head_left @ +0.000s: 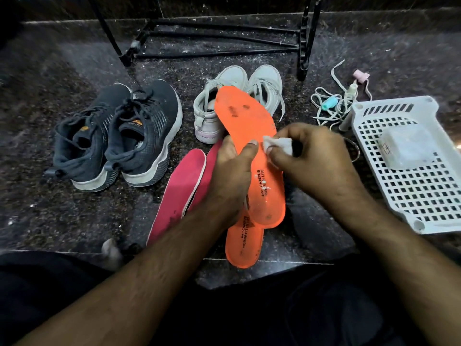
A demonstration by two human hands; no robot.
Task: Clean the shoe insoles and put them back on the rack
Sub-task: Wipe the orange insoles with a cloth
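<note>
My left hand (230, 176) grips an orange insole (245, 116) by its left edge, thumb across the top, holding it up with the toe end pointing away. Dark smudges mark its toe area. My right hand (306, 158) pinches a small white wipe (279, 144) and presses it on the insole's middle. A second orange insole (243, 245) lies on the floor below. Two pink insoles (179, 188) lie to the left, one partly hidden behind my left hand. The black metal shoe rack (219, 41) stands at the back.
A pair of dark grey sneakers (119, 136) sits at the left, and a pair of white sneakers (237, 83) behind the held insole. A white plastic basket (411, 193) with a clear packet lies at the right. Loose white laces (329, 106) lie beside it.
</note>
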